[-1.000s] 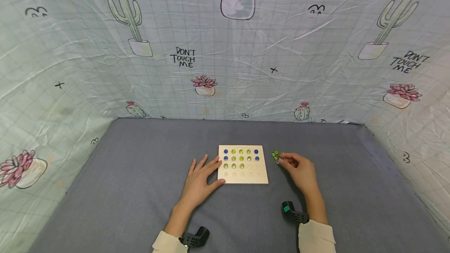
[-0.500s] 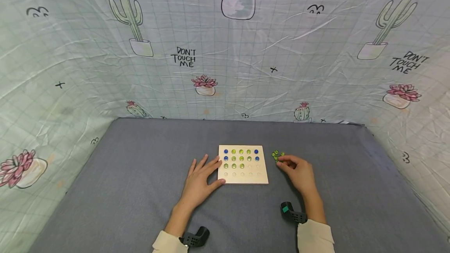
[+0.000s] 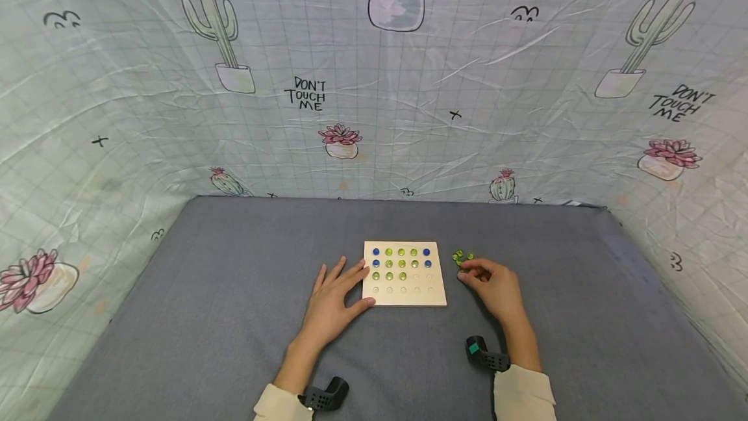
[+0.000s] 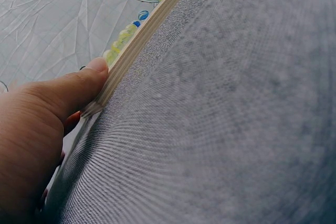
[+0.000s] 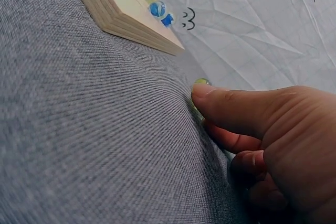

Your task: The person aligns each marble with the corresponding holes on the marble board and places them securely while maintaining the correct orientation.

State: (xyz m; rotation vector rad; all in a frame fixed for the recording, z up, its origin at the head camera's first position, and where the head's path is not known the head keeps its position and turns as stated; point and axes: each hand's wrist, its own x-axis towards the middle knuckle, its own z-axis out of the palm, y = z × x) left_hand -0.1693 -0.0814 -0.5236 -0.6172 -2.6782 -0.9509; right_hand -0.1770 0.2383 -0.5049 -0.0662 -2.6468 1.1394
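A pale wooden board (image 3: pixel 409 299) with rows of shallow hollows lies on the grey cloth. Blue marbles (image 3: pixel 376 252) and yellow-green marbles (image 3: pixel 401 264) fill its two back rows; three yellow-green ones sit at the left of the third row. My left hand (image 3: pixel 330 307) rests at the board's left side, fingers spread and fairly straight, thumb touching the front left corner. Right of the board, my right hand (image 3: pixel 498 288) pinches a green marble (image 5: pixel 202 81) between thumb and fingers, low over the cloth; the thumb mostly hides it. Several loose green marbles (image 3: pixel 458 256) lie just beyond those fingertips.
Grey cloth (image 3: pixel 245 265) covers the table, and a cactus-print curtain (image 3: pixel 409 83) hangs behind and at both sides. The front row and the right end of the third row of the board have bare hollows. A black camera band sits on each wrist.
My right hand has drawn slightly back toward me from the loose green marbles, uncovering more of them. The left hand and the board have stayed in place.
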